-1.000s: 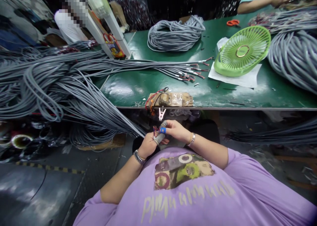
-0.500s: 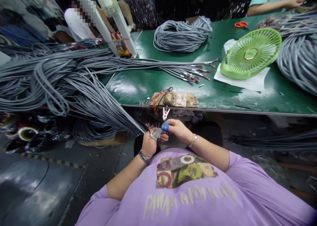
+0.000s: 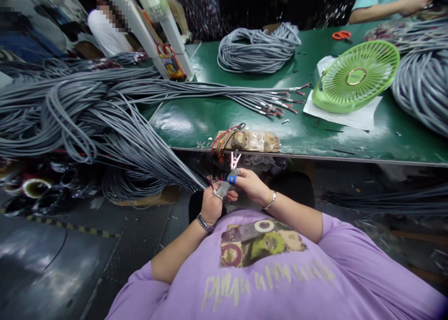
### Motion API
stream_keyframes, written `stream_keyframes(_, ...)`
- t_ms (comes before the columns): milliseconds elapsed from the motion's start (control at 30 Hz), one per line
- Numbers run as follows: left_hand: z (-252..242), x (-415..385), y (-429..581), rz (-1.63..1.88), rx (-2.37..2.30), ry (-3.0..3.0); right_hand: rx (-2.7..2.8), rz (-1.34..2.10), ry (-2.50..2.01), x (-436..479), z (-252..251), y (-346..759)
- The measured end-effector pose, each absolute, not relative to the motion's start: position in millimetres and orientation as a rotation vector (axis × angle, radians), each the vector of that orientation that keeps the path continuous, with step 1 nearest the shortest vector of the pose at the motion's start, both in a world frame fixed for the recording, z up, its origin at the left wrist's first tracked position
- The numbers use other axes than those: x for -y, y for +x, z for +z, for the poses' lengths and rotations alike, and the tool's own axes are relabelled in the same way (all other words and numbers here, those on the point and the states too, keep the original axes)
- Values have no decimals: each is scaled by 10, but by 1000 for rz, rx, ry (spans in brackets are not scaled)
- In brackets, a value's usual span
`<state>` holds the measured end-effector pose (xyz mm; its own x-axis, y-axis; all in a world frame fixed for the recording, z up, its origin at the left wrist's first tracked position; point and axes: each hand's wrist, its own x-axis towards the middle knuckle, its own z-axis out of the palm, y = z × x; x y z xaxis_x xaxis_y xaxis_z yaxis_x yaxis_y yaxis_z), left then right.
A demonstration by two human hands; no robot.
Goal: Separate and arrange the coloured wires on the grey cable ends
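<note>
My left hand [image 3: 213, 205] is closed around the ends of a bundle of grey cables [image 3: 175, 168], and thin red and dark wires [image 3: 217, 180] stick up out of its grip. Grey coverings wrap some of my fingers. My right hand [image 3: 250, 184] is pinched against these wires, its thumb banded in blue; the exact strand between its fingertips is too small to make out. Just beyond the fingers, a pale pink clip [image 3: 235, 160] hangs at the table edge, below a wooden block [image 3: 257, 141] wrapped in clear tape with red and black leads.
The green table [image 3: 196, 124] carries a coiled grey cable [image 3: 259, 51], stripped cable ends [image 3: 280, 106], a green fan [image 3: 355, 77] on white paper and orange scissors [image 3: 341, 35]. Heaped cables [image 3: 70, 110] cover the left side. A post [image 3: 175, 44] stands there. Co-workers sit across.
My right hand has shifted very slightly to the left, close against the wires. My left hand keeps its hold on the cables.
</note>
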<state>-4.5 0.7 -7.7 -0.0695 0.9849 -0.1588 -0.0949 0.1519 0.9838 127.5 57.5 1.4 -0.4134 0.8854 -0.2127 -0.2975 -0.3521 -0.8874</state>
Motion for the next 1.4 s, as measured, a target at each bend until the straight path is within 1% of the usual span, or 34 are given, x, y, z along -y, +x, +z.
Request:
stream_keyframes(233,60,23,-23,1237,-1224,937,485,1943,-947,-717,-93,1382)
stream_keyframes(333,205,10,4,1224,-1173,918,478,2059,-904,-820,-87,1440)
stream_keyframes(467,330,-62,82,1162,-1120,950,674,2129,-784,-935,-11,1412)
stream_keyframes(533,336,-112,120,1130,-1101,964,798,2062,-729,-975,19,1368)
stream_keyframes(633,293,-187,156,1125,-1095,965,924,1785,-785,-995,10,1294)
stream_keyframes(700,251,-227,165,1132,-1110,960,918,1700,-826,-989,-17,1254)
stream_keyframes(733,231,-242,168,1134,-1115,960,896,1737,-822,-985,-28,1239)
stream_keyframes(867,178,-272,170,1142,-1123,955,714,2074,-750,-992,-8,1215)
stream_keyframes(933,162,-271,169,1146,-1117,952,603,2166,-740,-1007,27,1208)
stream_keyframes(1000,144,-266,166,1147,-1112,949,503,2191,-736,-1019,60,1190)
stream_keyframes(1167,106,-257,162,1111,-1128,937,360,2123,-734,-1022,85,1126)
stream_keyframes(1400,151,-219,146,1130,-1125,937,365,2181,-678,-974,47,1178)
